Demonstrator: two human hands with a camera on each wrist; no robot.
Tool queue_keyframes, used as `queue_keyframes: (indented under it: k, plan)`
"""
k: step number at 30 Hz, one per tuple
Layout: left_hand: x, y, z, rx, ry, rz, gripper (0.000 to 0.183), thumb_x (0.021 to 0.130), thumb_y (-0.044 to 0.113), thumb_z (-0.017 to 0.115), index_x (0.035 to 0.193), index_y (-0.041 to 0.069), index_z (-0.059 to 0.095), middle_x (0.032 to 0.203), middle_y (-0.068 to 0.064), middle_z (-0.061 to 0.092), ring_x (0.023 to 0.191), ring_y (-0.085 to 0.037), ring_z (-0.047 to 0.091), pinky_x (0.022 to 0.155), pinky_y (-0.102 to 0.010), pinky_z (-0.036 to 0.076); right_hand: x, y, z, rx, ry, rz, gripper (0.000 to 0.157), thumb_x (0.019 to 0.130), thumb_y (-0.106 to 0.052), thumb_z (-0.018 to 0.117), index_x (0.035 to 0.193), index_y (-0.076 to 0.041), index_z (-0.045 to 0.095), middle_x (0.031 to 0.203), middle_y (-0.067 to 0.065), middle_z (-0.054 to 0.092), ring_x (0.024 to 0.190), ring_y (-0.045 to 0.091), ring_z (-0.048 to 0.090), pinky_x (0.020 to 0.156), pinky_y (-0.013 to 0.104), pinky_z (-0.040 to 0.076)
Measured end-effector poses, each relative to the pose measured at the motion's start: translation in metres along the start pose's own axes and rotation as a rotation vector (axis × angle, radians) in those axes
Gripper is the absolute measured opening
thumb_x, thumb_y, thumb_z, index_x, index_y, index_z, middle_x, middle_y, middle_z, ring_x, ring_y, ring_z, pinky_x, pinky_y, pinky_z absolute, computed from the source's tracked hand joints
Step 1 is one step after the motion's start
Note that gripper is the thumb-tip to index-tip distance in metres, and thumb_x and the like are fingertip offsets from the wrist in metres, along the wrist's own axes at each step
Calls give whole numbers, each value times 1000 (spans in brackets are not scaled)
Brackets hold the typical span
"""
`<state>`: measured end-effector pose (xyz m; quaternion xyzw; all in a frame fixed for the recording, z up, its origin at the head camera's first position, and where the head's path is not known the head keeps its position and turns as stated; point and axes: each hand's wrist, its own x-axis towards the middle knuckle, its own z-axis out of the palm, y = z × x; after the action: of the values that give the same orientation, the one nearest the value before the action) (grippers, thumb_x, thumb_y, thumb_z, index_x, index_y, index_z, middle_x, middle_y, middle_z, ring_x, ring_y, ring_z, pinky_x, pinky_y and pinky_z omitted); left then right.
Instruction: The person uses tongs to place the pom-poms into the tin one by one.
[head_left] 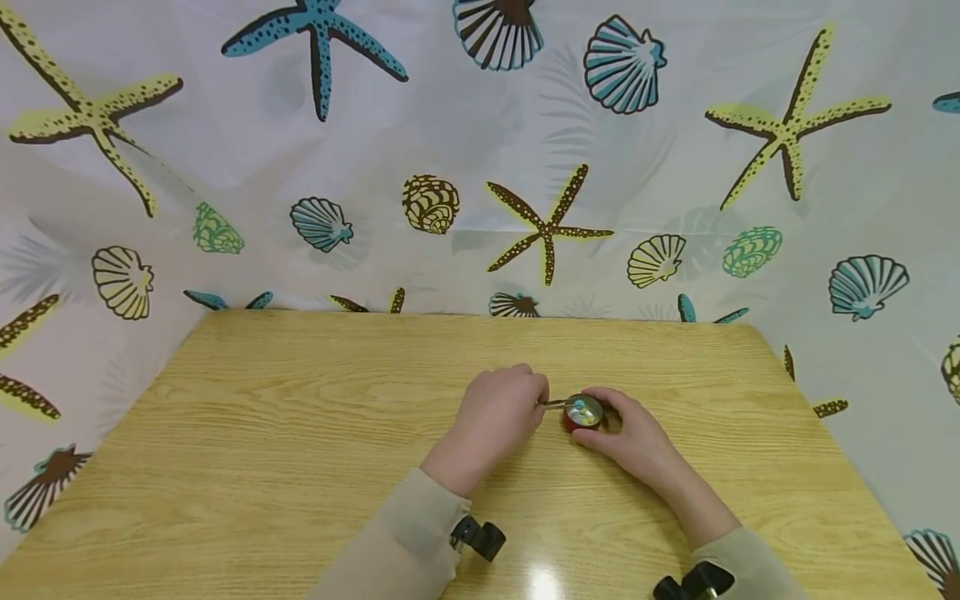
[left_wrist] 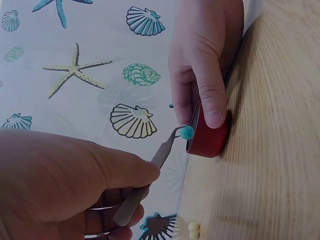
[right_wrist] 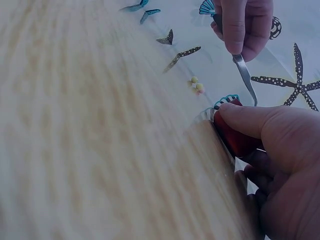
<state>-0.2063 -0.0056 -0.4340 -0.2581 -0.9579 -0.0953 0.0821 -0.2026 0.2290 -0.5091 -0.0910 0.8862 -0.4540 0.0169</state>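
Observation:
My left hand (head_left: 501, 410) pinches bent-tip metal tweezers (left_wrist: 159, 156) between thumb and fingers. At their tips is a small turquoise ball (left_wrist: 186, 132), right at the rim of a small round red tin (left_wrist: 209, 139). My right hand (head_left: 637, 435) grips that tin from its right side, thumb on the near wall and fingers round the far one. Blue and yellow bits show inside the shiny tin in the head view. In the right wrist view the tweezer tips reach down behind the tin's red wall, and the ball is hidden there.
Several small pale yellow balls (right_wrist: 197, 86) lie on the wooden table (head_left: 300, 400) close to the tin. A white cloth (head_left: 360, 150) printed with starfish and shells hangs behind the table and along its sides.

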Motion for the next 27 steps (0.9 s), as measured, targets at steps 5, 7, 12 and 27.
queue_keyframes:
  k: [5,7,12,27]
  plan:
    - [0,1,0,3,-11,-5,5,104,18,81,105,15,84,92,0,71,79,-18,68,77,-39,59,0,0,0,3,0,1,64,99,-33,88,154,-14,62,153,13,63,146,37,54,123,62,37]
    - [0,1,-1,1,-16,-9,5,104,18,81,105,15,84,92,0,71,79,-18,68,77,-39,59,0,0,0,6,-2,0,65,99,-34,87,155,-13,61,154,13,62,147,37,53,123,63,37]
    - [0,1,-1,7,-31,-18,5,104,19,81,105,16,85,93,1,72,81,-18,69,79,-40,59,0,0,0,19,-2,-5,64,99,-31,88,154,-14,62,153,12,63,148,37,52,124,62,35]
    - [-6,-25,-10,-52,69,-117,7,104,20,81,108,14,82,96,1,70,84,-19,69,76,-38,60,1,-2,1,-10,3,1,67,99,-33,88,156,-12,60,154,14,62,146,38,53,121,63,38]
